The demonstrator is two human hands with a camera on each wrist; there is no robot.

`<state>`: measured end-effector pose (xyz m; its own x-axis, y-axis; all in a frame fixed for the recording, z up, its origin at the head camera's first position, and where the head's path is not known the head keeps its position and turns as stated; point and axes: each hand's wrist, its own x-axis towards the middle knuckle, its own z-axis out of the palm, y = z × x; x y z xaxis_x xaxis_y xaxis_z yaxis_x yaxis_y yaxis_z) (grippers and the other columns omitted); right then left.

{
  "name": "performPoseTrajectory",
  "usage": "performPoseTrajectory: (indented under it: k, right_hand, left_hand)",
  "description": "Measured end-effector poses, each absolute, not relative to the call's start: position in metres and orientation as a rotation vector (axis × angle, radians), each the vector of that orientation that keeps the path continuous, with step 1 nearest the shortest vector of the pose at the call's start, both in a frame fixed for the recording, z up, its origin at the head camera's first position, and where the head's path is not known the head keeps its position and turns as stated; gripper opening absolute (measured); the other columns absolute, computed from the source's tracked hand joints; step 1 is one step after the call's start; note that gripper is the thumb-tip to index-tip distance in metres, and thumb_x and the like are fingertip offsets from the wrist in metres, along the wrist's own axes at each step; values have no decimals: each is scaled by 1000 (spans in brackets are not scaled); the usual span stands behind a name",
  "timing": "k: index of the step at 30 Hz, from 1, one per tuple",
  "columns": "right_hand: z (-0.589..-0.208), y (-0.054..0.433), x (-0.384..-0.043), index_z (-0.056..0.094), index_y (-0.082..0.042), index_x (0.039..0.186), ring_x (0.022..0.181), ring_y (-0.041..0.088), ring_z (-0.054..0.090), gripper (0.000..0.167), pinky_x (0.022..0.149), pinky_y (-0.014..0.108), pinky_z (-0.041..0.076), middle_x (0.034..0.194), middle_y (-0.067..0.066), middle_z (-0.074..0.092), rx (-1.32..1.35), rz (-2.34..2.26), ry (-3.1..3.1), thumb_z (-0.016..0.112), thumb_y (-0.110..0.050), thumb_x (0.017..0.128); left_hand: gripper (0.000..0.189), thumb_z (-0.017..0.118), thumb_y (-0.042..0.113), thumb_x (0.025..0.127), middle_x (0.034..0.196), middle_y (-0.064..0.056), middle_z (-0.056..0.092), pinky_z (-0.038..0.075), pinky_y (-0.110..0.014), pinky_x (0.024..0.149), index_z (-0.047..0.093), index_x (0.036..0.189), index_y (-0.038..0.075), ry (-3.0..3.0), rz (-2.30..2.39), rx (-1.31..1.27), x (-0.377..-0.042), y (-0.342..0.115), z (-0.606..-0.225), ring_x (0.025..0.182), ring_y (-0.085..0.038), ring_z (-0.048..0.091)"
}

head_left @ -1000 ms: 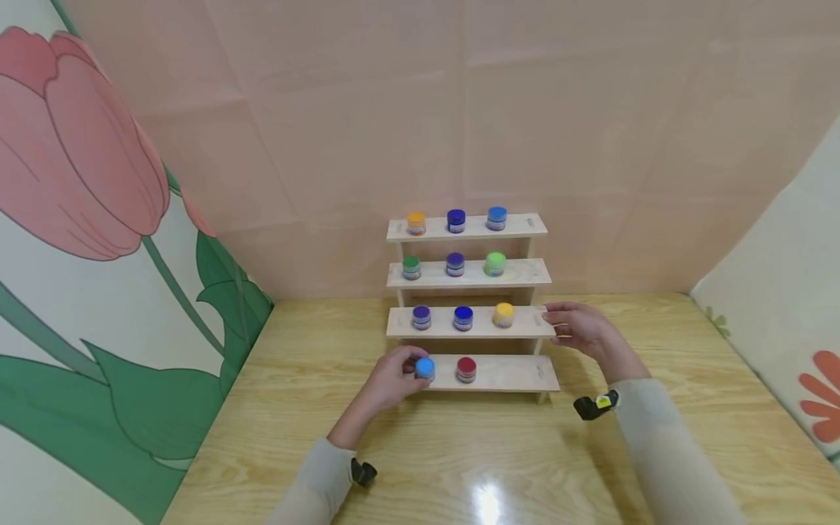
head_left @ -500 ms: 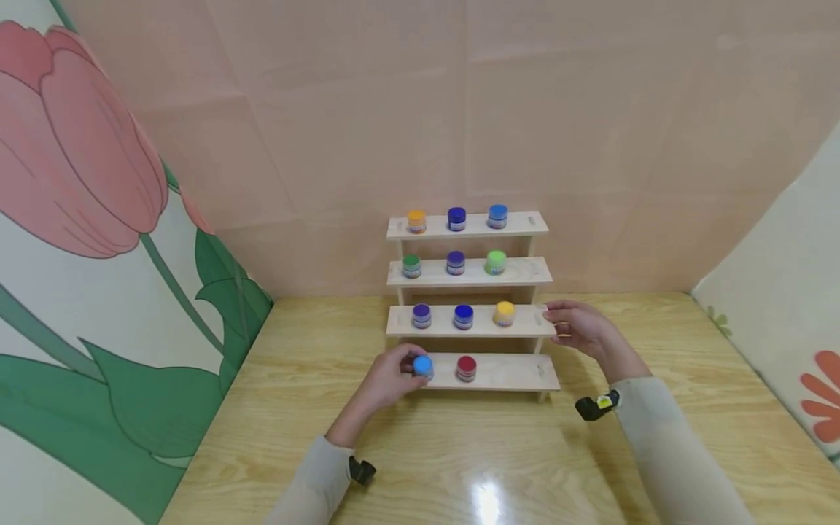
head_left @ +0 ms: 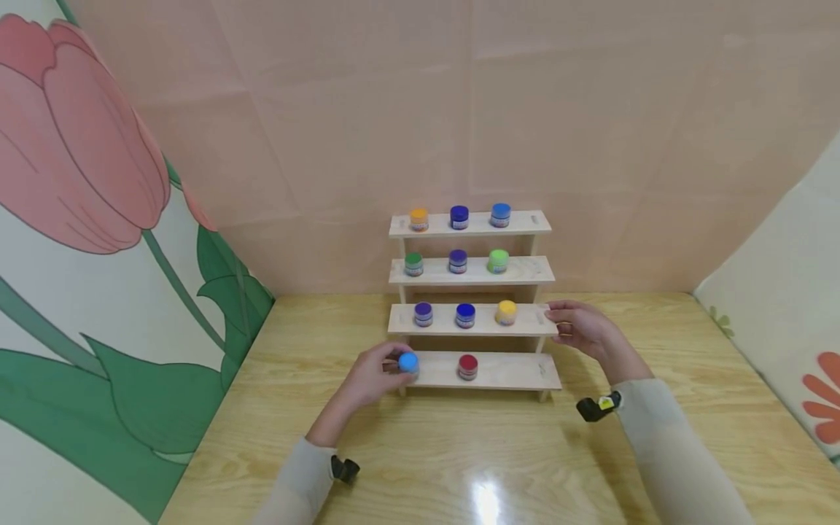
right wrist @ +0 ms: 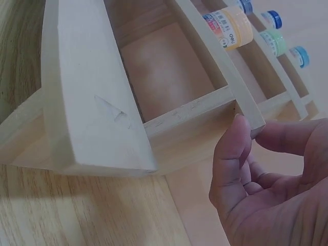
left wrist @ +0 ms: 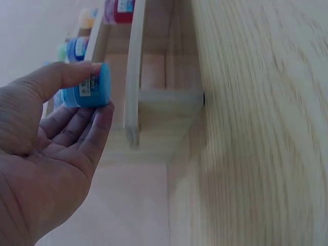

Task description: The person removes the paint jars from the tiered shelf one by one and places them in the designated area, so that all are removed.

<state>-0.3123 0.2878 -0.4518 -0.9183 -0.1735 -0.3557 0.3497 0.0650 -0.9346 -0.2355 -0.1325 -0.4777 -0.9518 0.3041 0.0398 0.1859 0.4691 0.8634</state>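
In the head view, my left hand (head_left: pixel 372 375) holds a light blue paint jar (head_left: pixel 408 364) at the left end of the lowest board of a wooden tiered shelf (head_left: pixel 508 370). Thumb and fingers pinch this jar (left wrist: pixel 91 87) in the left wrist view, with a gap between it and the board's edge (left wrist: pixel 134 77). A red-lidded jar (head_left: pixel 468 367) stands on the same board, to the right. My right hand (head_left: pixel 586 332) pinches the right end of the second board from the bottom, its thumb and finger at the corner (right wrist: pixel 253 125) in the right wrist view.
Three jars stand on each upper board, among them a yellow jar (head_left: pixel 506 312), a green jar (head_left: pixel 413 264) and an orange jar (head_left: pixel 419 219). The shelf rests on a wood-grain table (head_left: pixel 420 467), before a pinkish backdrop (head_left: pixel 361 109). A tulip-painted panel (head_left: pixel 98 146) borders the left side.
My left hand has moved the light blue jar leftward and slightly up, from the lowest board's left part to its left end. The right hand keeps its place on the board's end.
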Motion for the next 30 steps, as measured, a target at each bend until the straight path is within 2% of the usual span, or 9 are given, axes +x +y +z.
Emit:
performPoseTrajectory:
  k: [7,13,19,30]
  right_hand:
    - [-448,286,-310,32,4,148,84,10,63,56,77,27,59,96,-5,64,186,-1908,1980,59,-15,103]
    - [-448,286,-310,30,4,150,86,11,63,60,78,27,59,99,-4,63,184,-1899,1993,60,-18,103]
    - [-448,287,-310,30,4,150,86,11,62,59,80,28,59,99,-5,63,183,-1904,1988,59,-16,103]
    - [-449,287,-308,29,5,150,85,10,63,59,80,29,59,97,-6,63,151,-1930,1962,59,-16,103]
  left_hand:
    - [32,81,13,87,114,-5,67,57,-38,97,67,116,11,2619,1488,454,-235,-154,-475,110,-25,64]
    - [33,80,10,88,116,-2,67,55,-39,99,67,118,13,2636,1475,431,-240,-172,-475,112,-24,63]
    - [36,80,7,87,118,-5,67,55,-39,100,66,121,11,2607,1488,409,-255,-191,-487,115,-26,62]
    - [37,80,13,88,118,-6,68,55,-46,96,67,122,11,2677,1364,319,-288,-215,-503,116,-30,64]
